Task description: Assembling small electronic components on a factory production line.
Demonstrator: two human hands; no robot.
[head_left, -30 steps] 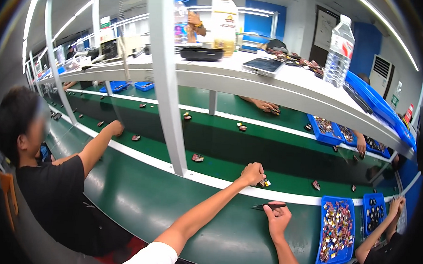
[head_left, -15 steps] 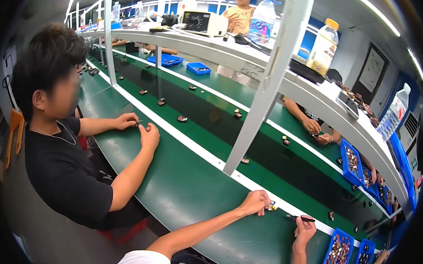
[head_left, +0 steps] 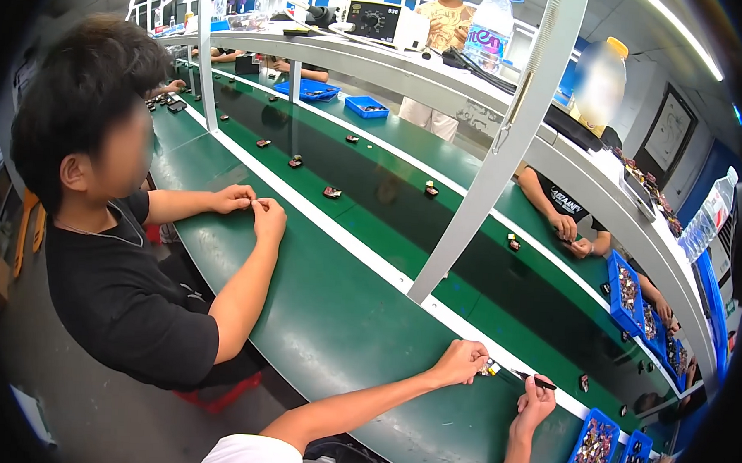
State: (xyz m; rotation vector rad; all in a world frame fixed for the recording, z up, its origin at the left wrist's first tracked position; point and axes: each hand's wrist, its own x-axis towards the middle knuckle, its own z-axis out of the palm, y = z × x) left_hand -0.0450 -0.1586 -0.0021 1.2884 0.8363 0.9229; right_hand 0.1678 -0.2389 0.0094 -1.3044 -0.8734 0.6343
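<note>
Small part pinched by thumb and fingers of the left hand, held at that hand's right edge, over the green worktop beside the white rail. Dark tweezers gripped between thumb and curled fingers of the right hand; tips pointed left, toward the part; whether it is touched cannot be told. Blue tray, filled with small pieces, seen right of and below the right hand. Co-worker in black seated well left of the left hand.
</note>
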